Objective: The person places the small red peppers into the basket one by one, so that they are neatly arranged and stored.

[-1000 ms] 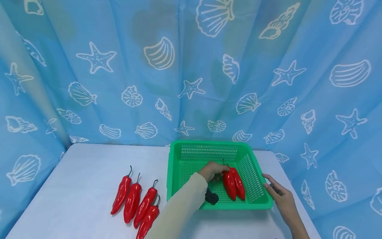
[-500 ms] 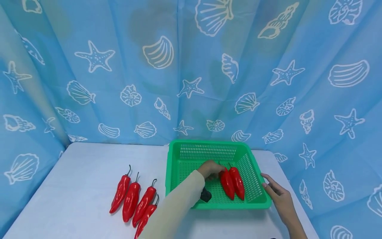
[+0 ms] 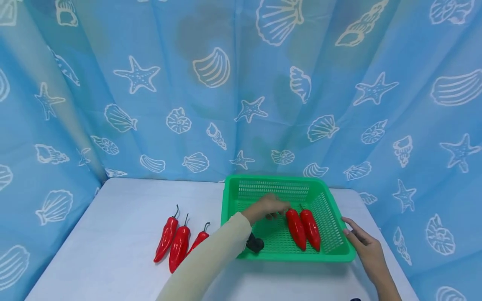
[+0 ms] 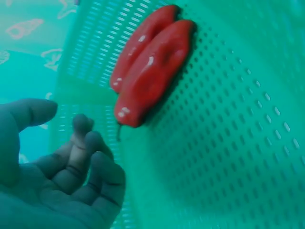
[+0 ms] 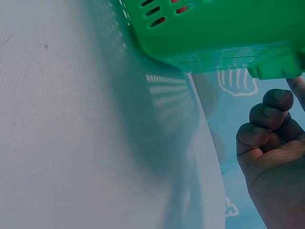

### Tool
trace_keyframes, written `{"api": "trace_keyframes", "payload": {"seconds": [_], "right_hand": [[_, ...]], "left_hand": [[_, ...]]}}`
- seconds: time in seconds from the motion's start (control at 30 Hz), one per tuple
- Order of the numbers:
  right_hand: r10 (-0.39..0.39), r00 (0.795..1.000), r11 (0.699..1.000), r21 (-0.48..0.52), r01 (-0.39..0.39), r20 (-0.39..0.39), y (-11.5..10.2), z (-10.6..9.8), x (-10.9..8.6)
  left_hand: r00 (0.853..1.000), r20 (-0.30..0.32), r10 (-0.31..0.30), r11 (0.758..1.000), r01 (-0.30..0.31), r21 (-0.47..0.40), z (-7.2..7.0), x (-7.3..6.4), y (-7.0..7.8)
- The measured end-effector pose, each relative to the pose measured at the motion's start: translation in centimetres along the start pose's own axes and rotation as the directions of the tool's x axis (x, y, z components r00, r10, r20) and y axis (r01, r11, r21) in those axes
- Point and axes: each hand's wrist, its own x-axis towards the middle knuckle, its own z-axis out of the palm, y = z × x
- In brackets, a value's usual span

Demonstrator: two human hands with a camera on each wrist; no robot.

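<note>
A green basket [image 3: 301, 256] stands on the table. Inside, toward its right side, two red chili peppers lie side by side, the left chili pepper [image 3: 296, 229] and the right chili pepper [image 3: 311, 230], stems to the back. Over the basket is my left hand [image 3: 269, 205], fingers loosely bent, thumb apart, near the left pepper's stem. The left wrist view shows a gap between these fingers and the near chili pepper [image 4: 155, 71]. My right hand [image 3: 365, 242] holds the basket's right rim with thumb and forefinger; its other fingers are curled below the rim [image 5: 276, 71].
Left of the basket on the white table [image 3: 113, 234] lie more red chili peppers [image 3: 180, 246], partly hidden by the left sleeve [image 3: 211, 255]. A black wrist device [image 3: 255, 243] hangs under that wrist. A blue shell-print curtain [image 3: 226, 104] rises behind the table.
My left hand has let go of the left pepper in the basket and drawn back leftward from it. The two peppers lie slightly apart. The right hand stays at the rim; the head view has shifted.
</note>
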Motion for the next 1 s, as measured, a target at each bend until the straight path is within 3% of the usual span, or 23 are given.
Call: {"api": "trace_keyframes", "payload": {"seconds": [0.13,0.37,0.57,0.8,1.0], "right_hand": [[0.018,1.000,1.000,-0.023,-0.018,-0.026,0.1,0.2,0.3],[0.080,0.997,0.996,-0.032,-0.080,-0.007,0.1,0.4,0.3],[0.067,0.997,0.998,-0.006,-0.067,-0.032,0.0,0.6,0.0],[0.024,0.998,0.999,0.035,-0.021,-0.063,0.2,0.7,0.0],[0.025,0.997,0.998,0.066,-0.020,-0.072,0.0,1.2,0.3]], "left_hand": [[0.994,-0.042,0.098,0.994,-0.100,-0.040,-1.4,-0.9,-0.1],[0.990,-0.064,0.128,0.984,-0.135,-0.119,-3.2,-3.0,-0.6],[0.980,-0.068,0.188,0.967,-0.197,-0.160,-4.6,-4.8,-1.4],[0.975,-0.113,0.193,0.959,-0.212,-0.187,-6.3,-7.3,-2.1],[0.969,-0.144,0.198,0.953,-0.225,-0.204,-8.0,-9.4,-3.7]]}}
